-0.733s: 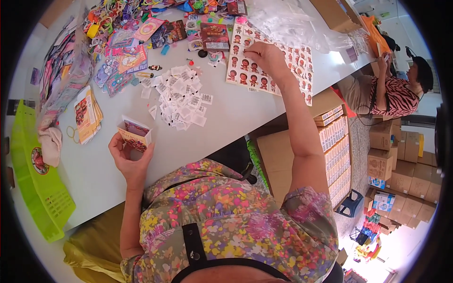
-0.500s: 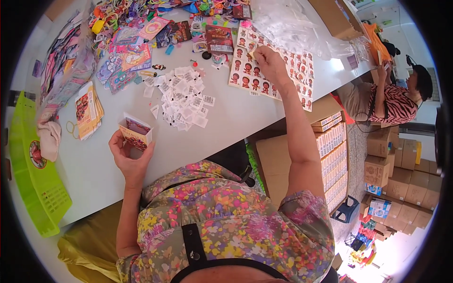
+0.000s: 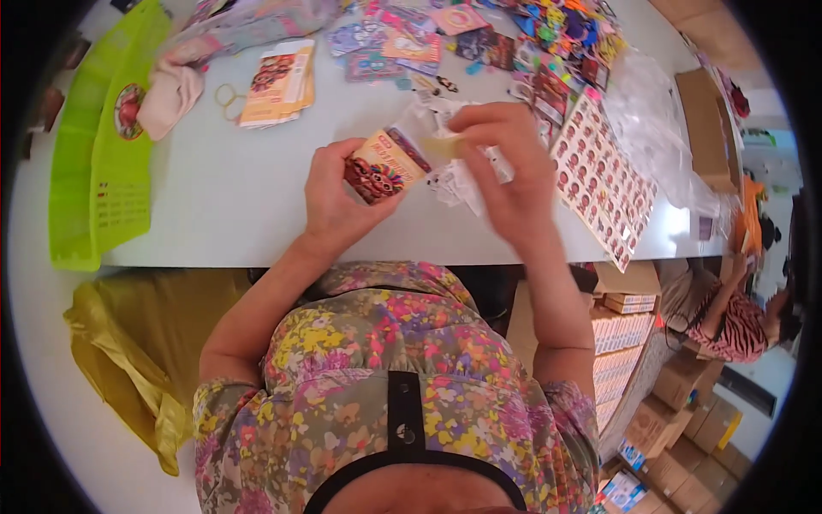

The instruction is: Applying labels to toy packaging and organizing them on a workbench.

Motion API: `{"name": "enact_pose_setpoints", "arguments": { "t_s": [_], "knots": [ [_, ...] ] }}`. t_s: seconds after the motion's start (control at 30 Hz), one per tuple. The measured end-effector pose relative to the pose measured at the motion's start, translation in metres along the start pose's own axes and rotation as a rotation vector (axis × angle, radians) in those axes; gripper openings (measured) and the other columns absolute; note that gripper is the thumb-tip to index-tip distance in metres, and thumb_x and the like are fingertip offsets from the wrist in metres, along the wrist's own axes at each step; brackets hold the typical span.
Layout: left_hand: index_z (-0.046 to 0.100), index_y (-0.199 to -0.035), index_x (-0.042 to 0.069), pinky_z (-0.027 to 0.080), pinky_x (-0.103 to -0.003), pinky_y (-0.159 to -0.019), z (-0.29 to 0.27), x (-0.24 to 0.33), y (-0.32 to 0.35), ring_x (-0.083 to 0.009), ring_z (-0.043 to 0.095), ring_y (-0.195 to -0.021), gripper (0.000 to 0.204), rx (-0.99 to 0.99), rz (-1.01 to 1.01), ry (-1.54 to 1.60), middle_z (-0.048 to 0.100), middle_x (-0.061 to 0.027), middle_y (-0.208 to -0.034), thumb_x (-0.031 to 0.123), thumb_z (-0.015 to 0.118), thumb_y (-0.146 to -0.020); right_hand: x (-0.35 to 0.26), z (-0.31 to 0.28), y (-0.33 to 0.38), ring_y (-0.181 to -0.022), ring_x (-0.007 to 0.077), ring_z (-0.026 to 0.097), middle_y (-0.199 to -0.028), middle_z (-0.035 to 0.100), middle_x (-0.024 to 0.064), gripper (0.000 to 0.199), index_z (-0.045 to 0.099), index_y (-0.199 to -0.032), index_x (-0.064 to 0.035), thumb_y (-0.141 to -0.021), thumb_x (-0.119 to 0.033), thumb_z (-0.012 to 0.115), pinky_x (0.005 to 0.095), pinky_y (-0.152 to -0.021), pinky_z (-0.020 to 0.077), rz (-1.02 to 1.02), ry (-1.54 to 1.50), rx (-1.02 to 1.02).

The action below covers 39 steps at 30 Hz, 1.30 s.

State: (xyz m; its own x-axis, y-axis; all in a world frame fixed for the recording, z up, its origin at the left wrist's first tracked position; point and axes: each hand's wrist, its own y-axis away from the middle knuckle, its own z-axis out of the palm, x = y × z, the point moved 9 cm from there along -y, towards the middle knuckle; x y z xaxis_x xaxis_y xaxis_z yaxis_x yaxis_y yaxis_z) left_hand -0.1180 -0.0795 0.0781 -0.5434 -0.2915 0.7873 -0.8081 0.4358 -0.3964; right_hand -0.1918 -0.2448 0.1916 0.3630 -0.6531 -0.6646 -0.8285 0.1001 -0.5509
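Holding a small printed card packet over the near edge of the white counter, the left hand is curled shut around the packet's lower end, its open top tilted toward the right. The right hand pinches a small pale sticker piece between thumb and fingertips, just beside the packet's mouth, other fingers loosely bent. Judgement: the step in hand looks like slipping the piece into the packet; that calls for lining the piece's edge up with the opening while the left hand keeps it steady. Contents of the packet cannot be told. Loose white stickers lie under the hands; a sheet of red figure stickers lies to the right. Far left, a green tray stands tilted, nothing visible inside; a stack of similar packets lies beside it.
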Motion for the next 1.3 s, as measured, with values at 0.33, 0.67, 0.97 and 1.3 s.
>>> {"name": "enact_pose_setpoints", "arguments": {
  "t_s": [0.33, 0.67, 0.97, 1.3],
  "knots": [
    [0.054, -0.112, 0.005, 0.047, -0.037, -0.077, -0.050, 0.015, 0.005, -0.0295, 0.055, -0.090, 0.067, 0.064, 0.157, -0.135, 0.058, -0.0104, -0.101, 0.011, 0.088, -0.054, -0.008, 0.083, -0.023, -0.113, 0.0365, 0.049, -0.109, 0.058, 0.0108, 0.009, 0.065, -0.075, -0.0025, -0.068, 0.002, 0.068, 0.0442, -0.091, 0.0411, -0.070, 0.336, -0.198],
    [0.044, -0.121, 0.002, 0.051, -0.033, -0.087, -0.087, -0.045, 0.025, -0.0193, 0.060, -0.098, 0.075, 0.150, -0.078, 0.093, 0.056, -0.0098, -0.110, 0.010, 0.089, -0.061, -0.010, 0.159, -0.052, -0.112, 0.0209, 0.052, -0.121, 0.058, 0.0066, 0.017, 0.073, -0.089, -0.0058, -0.075, 0.004, 0.069, 0.0328, -0.092, 0.0445, 0.135, -0.556, -0.538],
    [0.043, -0.121, 0.000, 0.051, -0.032, -0.085, -0.101, -0.074, 0.020, -0.0187, 0.062, -0.095, 0.074, 0.229, -0.213, 0.183, 0.059, -0.0117, -0.107, 0.013, 0.087, -0.063, 0.118, 0.150, -0.109, -0.101, 0.0250, 0.059, -0.117, 0.063, 0.0139, 0.023, 0.070, -0.097, -0.0024, -0.079, -0.017, 0.073, 0.0363, -0.088, 0.0477, 0.121, 0.171, -0.169],
    [0.037, -0.124, 0.001, 0.046, -0.034, -0.093, -0.092, -0.075, 0.017, -0.0193, 0.056, -0.106, 0.079, 0.094, -0.240, 0.192, 0.053, -0.0119, -0.114, 0.009, 0.087, -0.063, 0.150, 0.175, -0.118, -0.095, 0.0323, 0.062, -0.100, 0.066, 0.0119, 0.039, 0.066, -0.099, -0.0040, -0.080, -0.038, 0.068, 0.0439, -0.084, 0.0487, 0.026, 0.948, -0.444]
  ]
}}
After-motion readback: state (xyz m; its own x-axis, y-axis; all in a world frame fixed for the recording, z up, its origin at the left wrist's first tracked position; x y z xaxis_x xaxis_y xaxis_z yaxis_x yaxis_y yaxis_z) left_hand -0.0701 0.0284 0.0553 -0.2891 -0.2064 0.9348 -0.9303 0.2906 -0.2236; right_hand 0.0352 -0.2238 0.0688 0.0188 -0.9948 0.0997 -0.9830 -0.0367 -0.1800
